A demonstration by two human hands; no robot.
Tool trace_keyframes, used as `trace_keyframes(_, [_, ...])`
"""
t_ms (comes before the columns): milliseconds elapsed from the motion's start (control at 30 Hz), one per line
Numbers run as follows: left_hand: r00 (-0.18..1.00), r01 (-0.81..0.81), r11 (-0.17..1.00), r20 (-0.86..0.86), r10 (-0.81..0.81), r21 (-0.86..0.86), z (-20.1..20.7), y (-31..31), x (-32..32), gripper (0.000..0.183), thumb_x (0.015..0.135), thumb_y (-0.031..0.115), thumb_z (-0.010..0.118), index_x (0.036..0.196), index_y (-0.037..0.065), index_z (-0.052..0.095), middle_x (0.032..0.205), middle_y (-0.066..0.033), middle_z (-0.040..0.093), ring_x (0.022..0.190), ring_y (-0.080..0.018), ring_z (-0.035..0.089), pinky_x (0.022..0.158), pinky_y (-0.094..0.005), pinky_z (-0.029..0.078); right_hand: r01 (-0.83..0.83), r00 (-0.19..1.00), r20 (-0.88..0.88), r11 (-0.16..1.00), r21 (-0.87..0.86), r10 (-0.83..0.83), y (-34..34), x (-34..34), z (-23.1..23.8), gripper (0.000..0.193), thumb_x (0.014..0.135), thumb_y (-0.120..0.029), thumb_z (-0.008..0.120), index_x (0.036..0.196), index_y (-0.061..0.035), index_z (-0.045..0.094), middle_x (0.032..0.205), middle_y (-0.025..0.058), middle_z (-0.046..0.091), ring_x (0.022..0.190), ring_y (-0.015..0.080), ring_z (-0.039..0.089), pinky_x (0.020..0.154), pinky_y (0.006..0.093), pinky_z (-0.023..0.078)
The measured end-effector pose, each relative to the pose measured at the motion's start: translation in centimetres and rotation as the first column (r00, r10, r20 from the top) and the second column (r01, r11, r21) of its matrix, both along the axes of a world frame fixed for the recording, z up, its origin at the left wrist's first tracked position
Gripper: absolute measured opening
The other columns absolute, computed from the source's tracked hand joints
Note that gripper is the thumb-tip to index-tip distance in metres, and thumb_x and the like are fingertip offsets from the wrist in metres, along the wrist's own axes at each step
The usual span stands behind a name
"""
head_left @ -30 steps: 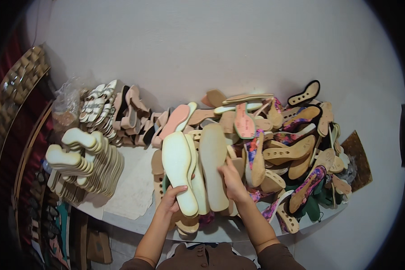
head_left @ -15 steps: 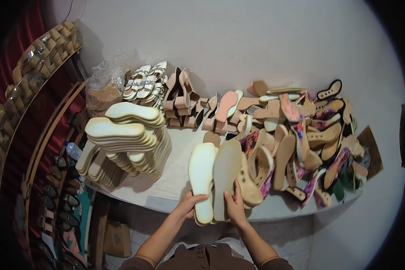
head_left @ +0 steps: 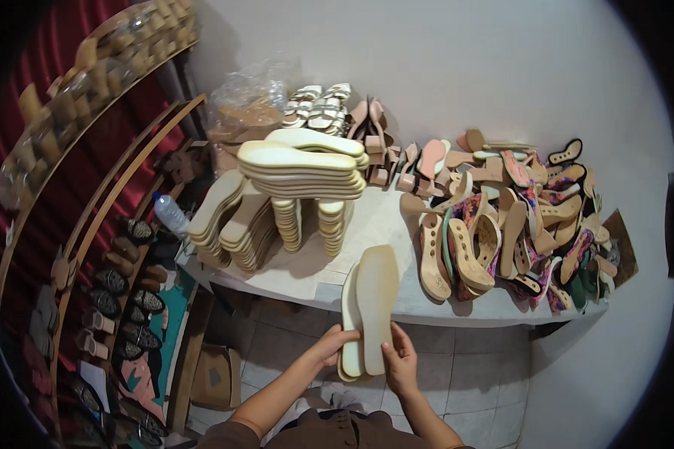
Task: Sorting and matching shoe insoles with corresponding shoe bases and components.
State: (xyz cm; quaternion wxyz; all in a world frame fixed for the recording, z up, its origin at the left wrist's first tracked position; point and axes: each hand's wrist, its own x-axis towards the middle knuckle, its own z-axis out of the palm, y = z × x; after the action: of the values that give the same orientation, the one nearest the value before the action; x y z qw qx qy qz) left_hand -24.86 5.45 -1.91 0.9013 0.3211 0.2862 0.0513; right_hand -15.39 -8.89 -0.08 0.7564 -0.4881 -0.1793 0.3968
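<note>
Close to my body, past the table's front edge, I hold several loose shoe soles. The top beige sole (head_left: 376, 299) faces up and overlaps a cream sole (head_left: 350, 329) on its left; edges of others show beneath. My left hand (head_left: 335, 346) grips the left side, its thumb on top near the heel end. My right hand (head_left: 401, 361) closes on the right edge of the beige sole, fingers partly behind it. Ahead and left on the table stands a tall pile of cream soles (head_left: 299, 161), with stacks of beige soles (head_left: 247, 228) beside it.
The white table (head_left: 367, 224) carries a heap of wedge sandals and wooden-looking soles (head_left: 472, 262) on the right, and white sandals (head_left: 326, 108) at the back. A water bottle (head_left: 171, 213) stands left of the stacks. Shoe racks (head_left: 105, 247) line the left; a cardboard box (head_left: 216, 378) sits on the floor.
The view has turned left and the table sits farther from my hands. The held soles have come together, the beige one now lying over the cream one instead of side by side.
</note>
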Motion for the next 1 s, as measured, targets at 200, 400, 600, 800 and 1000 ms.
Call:
trace_keyframes(200, [0.991, -0.061, 0.996, -0.111, 0.068, 0.066, -3.3, -0.7, -8.1, 0.037, 0.08, 0.007, 0.058, 0.113, -0.008, 0.048, 0.102, -0.0174, 0.059, 0.088, -0.0236, 0.062, 0.074, -0.0334, 0.053, -0.169, 0.981, 0.081, 0.979, -0.112, 0.179, 0.1, -6.3, -1.0, 0.044, 0.09, -0.009, 0.049, 0.13, 0.0019, 0.036, 0.128, 0.012, 0.044, 0.117, 0.0175, 0.042, 0.098, 0.029, 0.033])
trace_keyframes(400, [0.956, -0.231, 0.97, -0.17, 0.24, 0.073, 0.4, 2.2, -16.6, 0.037, 0.075, 0.001, 0.056, 0.111, -0.006, 0.048, 0.101, -0.0137, 0.059, 0.084, -0.0211, 0.062, 0.07, -0.0316, 0.052, -0.345, 0.924, 0.133, 0.933, -0.106, 0.357, 4.1, -10.8, 0.2, 0.044, 0.079, -0.002, 0.04, 0.122, 0.0057, 0.046, 0.122, 0.0119, 0.05, 0.113, 0.0189, 0.047, 0.096, 0.0285, 0.034])
trace_keyframes(600, [0.915, -0.387, 0.906, -0.055, 0.401, 0.172, 5.5, 11.2, -25.1, 0.03, 0.073, 0.004, 0.065, 0.1, -0.005, 0.056, 0.082, -0.0117, 0.062, 0.072, -0.0209, 0.063, 0.061, -0.0327, 0.053, -0.387, 0.922, 0.106, 0.906, 0.173, 0.374, 14.3, -15.9, 3.4, 0.049, 0.075, 0.002, 0.036, 0.122, 0.0071, 0.046, 0.125, 0.0119, 0.048, 0.115, 0.0189, 0.045, 0.097, 0.0274, 0.032])
trace_keyframes(800, [0.845, -0.534, 0.811, 0.135, 0.517, 0.238, 7.8, 22.1, -30.5, 0.044, 0.075, 0.002, 0.058, 0.118, -0.005, 0.049, 0.112, -0.0136, 0.057, 0.096, -0.024, 0.058, 0.082, -0.0354, 0.049, -0.202, 0.974, 0.137, 0.962, 0.185, 0.179, 27.1, -20.8, 6.0, 0.044, 0.085, -0.001, 0.046, 0.129, 0.0049, 0.039, 0.126, 0.0118, 0.048, 0.114, 0.015, 0.045, 0.095, 0.0259, 0.034])
trace_keyframes(1000, [0.826, -0.564, 0.797, 0.147, 0.545, 0.214, 8.2, 28.9, -32.2, 0.046, 0.077, 0.005, 0.056, 0.121, -0.003, 0.048, 0.115, -0.0106, 0.056, 0.103, -0.0233, 0.054, 0.088, -0.0372, 0.045, -0.079, 0.958, 0.271, 0.996, -0.039, 0.087, 37.2, -20.6, 6.1, 0.043, 0.088, -0.005, 0.049, 0.129, 0.0043, 0.039, 0.124, 0.011, 0.05, 0.111, 0.014, 0.048, 0.093, 0.0244, 0.036])
